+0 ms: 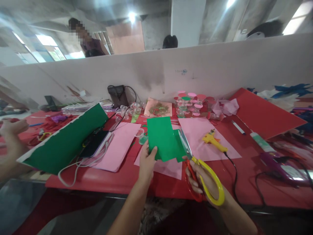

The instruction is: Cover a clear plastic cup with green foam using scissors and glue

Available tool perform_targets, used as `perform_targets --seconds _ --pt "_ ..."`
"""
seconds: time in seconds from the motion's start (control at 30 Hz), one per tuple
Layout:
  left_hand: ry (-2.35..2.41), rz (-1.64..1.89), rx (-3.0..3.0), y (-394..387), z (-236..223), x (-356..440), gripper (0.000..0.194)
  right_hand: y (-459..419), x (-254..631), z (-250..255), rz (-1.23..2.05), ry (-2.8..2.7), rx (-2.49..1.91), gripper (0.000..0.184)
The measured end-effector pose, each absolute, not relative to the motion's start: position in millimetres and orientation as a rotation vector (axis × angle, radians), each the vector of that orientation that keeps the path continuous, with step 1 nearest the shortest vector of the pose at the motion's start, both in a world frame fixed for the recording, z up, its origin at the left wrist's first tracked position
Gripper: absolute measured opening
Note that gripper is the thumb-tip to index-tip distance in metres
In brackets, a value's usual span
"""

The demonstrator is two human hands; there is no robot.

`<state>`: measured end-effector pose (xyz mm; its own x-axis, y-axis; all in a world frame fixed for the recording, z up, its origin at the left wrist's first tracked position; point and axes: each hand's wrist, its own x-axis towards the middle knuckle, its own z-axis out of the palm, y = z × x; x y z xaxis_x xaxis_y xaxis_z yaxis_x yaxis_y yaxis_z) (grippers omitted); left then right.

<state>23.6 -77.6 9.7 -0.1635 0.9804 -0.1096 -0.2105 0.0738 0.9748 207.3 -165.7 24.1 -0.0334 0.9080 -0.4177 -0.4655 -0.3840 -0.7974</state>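
My left hand [147, 160] pinches the lower left edge of a green sheet [160, 135], which is held up over the table. In my right hand [201, 178] is a pair of scissors [210, 182] with one yellow and one red handle loop. The scissor blades point up and away, beside the right edge of a second green piece [179, 147] that lies partly behind the first. Whether the blades touch the green paper, I cannot tell. Pink sheets [167, 168] lie on the red table underneath.
A yellow glue gun [214, 141] with a black cord rests on pink paper at right. Leaning boards, one green [70, 142] and one red [269, 112], flank the workspace. A phone [94, 145] with a white cable lies left. Small clear cups [187, 104] stand behind; a co-worker's hand [14, 127] shows far left.
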Motion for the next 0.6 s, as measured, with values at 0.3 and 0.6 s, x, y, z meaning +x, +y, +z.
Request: perform_targets --seconds 0.3,0.6 --pt "1.354 1.414 0.637 -119 50 -65 0.055 -165 212 10 1.654 -0.530 -1.093 0.062" --pt "1.122 1.210 0.636 -110 36 -18 0.064 -166 217 15 1.612 -0.605 -1.150 0.060"
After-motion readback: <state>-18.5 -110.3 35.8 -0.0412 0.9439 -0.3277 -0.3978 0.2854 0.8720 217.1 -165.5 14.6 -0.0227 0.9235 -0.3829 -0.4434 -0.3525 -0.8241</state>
